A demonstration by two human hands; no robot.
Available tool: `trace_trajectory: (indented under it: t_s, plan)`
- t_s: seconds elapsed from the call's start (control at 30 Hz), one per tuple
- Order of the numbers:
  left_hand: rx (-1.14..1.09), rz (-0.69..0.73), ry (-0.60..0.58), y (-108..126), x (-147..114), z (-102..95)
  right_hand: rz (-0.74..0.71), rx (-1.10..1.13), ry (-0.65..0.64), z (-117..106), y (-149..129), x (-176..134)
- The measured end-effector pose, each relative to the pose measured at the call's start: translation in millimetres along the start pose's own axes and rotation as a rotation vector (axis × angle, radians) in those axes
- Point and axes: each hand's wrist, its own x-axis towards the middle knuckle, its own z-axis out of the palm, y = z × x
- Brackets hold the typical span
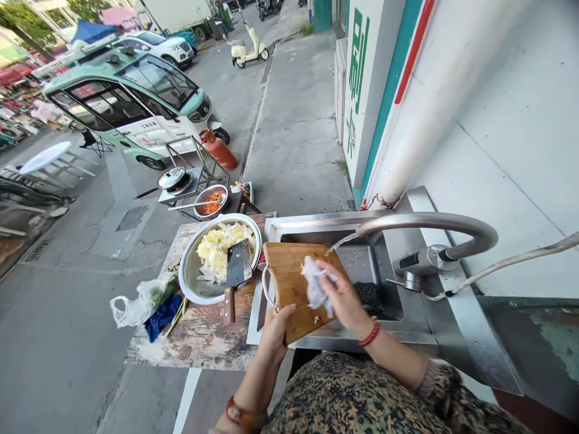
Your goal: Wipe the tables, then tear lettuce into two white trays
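Over the sink, my left hand (277,325) grips the near left corner of a wooden cutting board (284,271), its thumb on the top face. A white metal handle (268,289) sticks out at the board's left end. My right hand (341,295) is closed on a bunched pale cloth (315,282), which lies against the board. A few pale food scraps (316,319) cling near the board's front edge. Water runs from the faucet (429,223) at the board's far right corner. Left of the board, a cleaver (239,265) rests across a bowl (190,283) of chopped pale-yellow cabbage (219,250).
The steel sink (393,301) holds a dark mesh strainer (365,294). On the worn table (203,337) lie a plastic bag (140,304), a blue cloth (163,316) and green stalks. Beyond stand a bowl of orange pieces (212,204), a lidded pan (172,179) and a gas cylinder (218,149).
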Motion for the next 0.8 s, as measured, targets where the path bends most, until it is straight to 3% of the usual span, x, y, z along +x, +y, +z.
trace_trajectory:
  t_s: [0.1, 0.17, 0.27, 0.37, 0.43, 0.5, 0.53, 0.6, 0.63, 0.67, 0.73, 0.8]
  plan:
    - [0.023, 0.075, -0.020, 3, 1, 12.3, -0.314, -0.389, -0.173, 50, 4, 7]
    - [0.050, 0.107, -0.023, 8, -4, 15.3, -0.432, -0.546, -0.188, 57, 14, 24]
    - [0.071, 0.075, -0.051, 16, -14, 13.6, -0.418, -0.586, -0.017, 19, 40, 63]
    - [0.053, 0.062, -0.044, 17, -22, 6.3, -0.187, -0.568, 0.359, -50, 71, 96]
    - [0.062, 0.065, -0.016, 16, -23, 0.4, -0.105, -0.566, 0.475, -87, 84, 102]
    - [0.063, 0.074, 0.003, 13, -20, -3.3, -0.094, -0.562, 0.521, -97, 86, 92]
    - [0.061, 0.078, 0.003, 12, -18, -3.7, -0.099, -0.558, 0.530, -90, 82, 83]
    - [0.065, 0.073, -0.017, 11, -12, -1.2, -0.161, -0.551, 0.450, -54, 69, 62]
    - [0.078, 0.071, -0.033, 10, -10, 1.4, -0.210, -0.548, 0.375, -29, 59, 53]
    - [0.097, 0.071, -0.048, 10, -8, 4.3, -0.299, -0.554, 0.219, -4, 50, 47]
    - [0.127, 0.064, -0.071, 9, -6, 10.0, -0.412, -0.585, 0.061, 35, 35, 48]
    - [0.130, 0.064, -0.086, 7, -8, 13.7, -0.462, -0.604, 0.056, 45, 30, 67]
